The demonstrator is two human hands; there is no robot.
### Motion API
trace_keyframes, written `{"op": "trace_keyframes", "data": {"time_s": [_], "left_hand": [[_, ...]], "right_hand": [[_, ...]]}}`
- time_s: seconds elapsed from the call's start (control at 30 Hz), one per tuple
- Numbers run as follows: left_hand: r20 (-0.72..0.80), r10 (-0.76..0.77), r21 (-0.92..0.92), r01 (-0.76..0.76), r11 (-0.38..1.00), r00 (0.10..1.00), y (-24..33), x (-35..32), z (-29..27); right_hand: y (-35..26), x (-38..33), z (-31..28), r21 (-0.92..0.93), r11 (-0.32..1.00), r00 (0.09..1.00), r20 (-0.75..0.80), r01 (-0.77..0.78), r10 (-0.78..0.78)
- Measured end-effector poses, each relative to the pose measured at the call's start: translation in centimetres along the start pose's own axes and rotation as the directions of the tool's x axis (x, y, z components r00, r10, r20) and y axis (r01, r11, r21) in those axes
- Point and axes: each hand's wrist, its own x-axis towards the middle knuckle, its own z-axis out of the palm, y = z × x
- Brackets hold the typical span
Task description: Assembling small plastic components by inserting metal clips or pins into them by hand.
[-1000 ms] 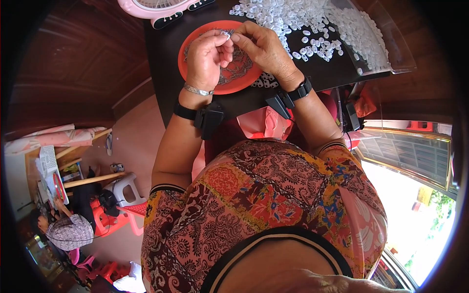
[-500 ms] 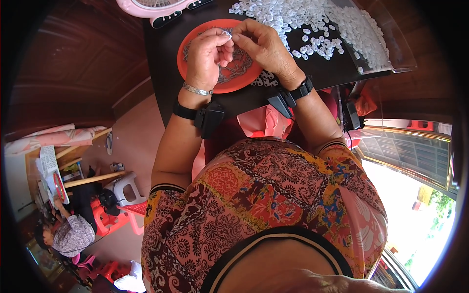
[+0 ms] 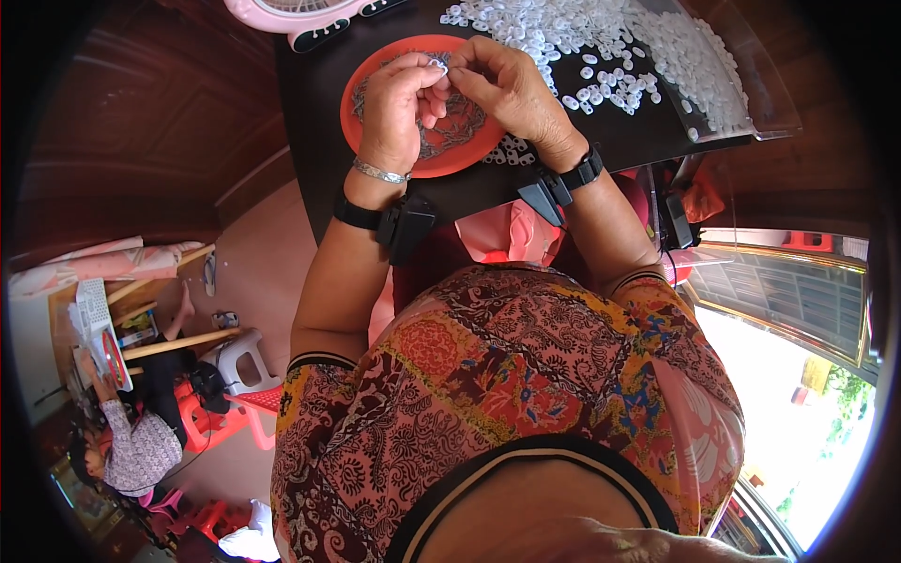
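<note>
Fingers (image 3: pixel 412 78) (L) pinch sm. wht. piece (image 3: pixel 436 65), rounded & plasticky.

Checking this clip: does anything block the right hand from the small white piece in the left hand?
Nothing visible does. The right hand has its fingertips right beside the small white piece pinched in the left hand; the orange plate lies beneath.
</note>
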Motion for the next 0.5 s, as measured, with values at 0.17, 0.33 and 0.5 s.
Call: {"op": "trace_keyframes", "data": {"time_s": [0.17, 0.33, 0.5], "left_hand": [[-0.030, 0.000, 0.003, 0.001, 1.000, 1.000, -0.1, 0.1, -0.2], [-0.049, 0.064, 0.088, -0.059, 0.994, 0.997, -0.3, 0.1, -0.1], [0.041, 0.287, 0.328, -0.284, 0.901, 0.957, -0.6, -0.1, 0.4]], "right_hand": [[-1.0, -0.1, 0.0, -0.150, 0.989, 0.999, -0.036, 0.007, -0.013], [-0.6, 0.0, 0.0, -0.167, 0.986, 0.999, -0.036, -0.007, 0.001], [0.3, 0.2, -0.1, -0.087, 0.996, 0.997, -0.064, -0.035, 0.029]]}}
